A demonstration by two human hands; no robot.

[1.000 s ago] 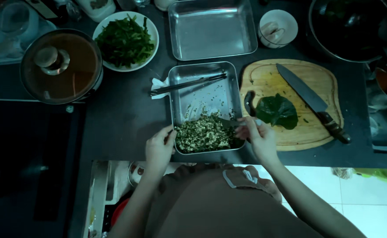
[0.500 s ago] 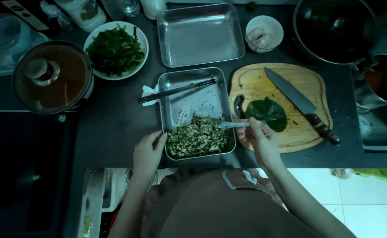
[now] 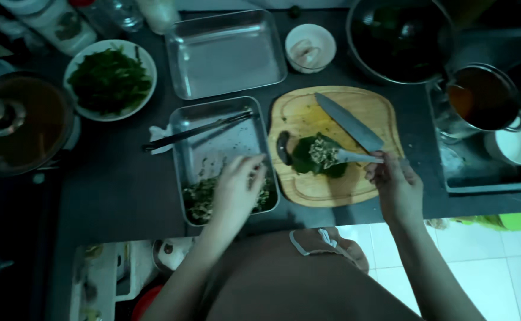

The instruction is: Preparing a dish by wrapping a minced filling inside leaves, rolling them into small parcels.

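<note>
An empty steel tray (image 3: 225, 53) is seen at the back of the dark counter (image 3: 112, 184), w/ a plate of greens (image 3: 109, 80) to its left and a small white bowl (image 3: 311, 47) to its right. Tongs (image 3: 198, 131) are laid across the near steel tray (image 3: 213, 148), which holds chopped filling (image 3: 198, 199) at its front end. A chef's knife (image 3: 349, 122) is laid diagonally on the wooden cutting board (image 3: 355, 178), just behind the green leaf (image 3: 308, 161). A lidded pot (image 3: 17, 125) is at far left; a dark wok (image 3: 400, 38) and a saucepan (image 3: 486, 98) at right.

The spoon (image 3: 355, 157) is pinched at its handle by the right hand (image 3: 394, 184); its bowl, loaded w/ filling, is held over the leaf, left of the hand. The left hand (image 3: 237, 190) is spread, fingers loose, over the filling in the near tray.
</note>
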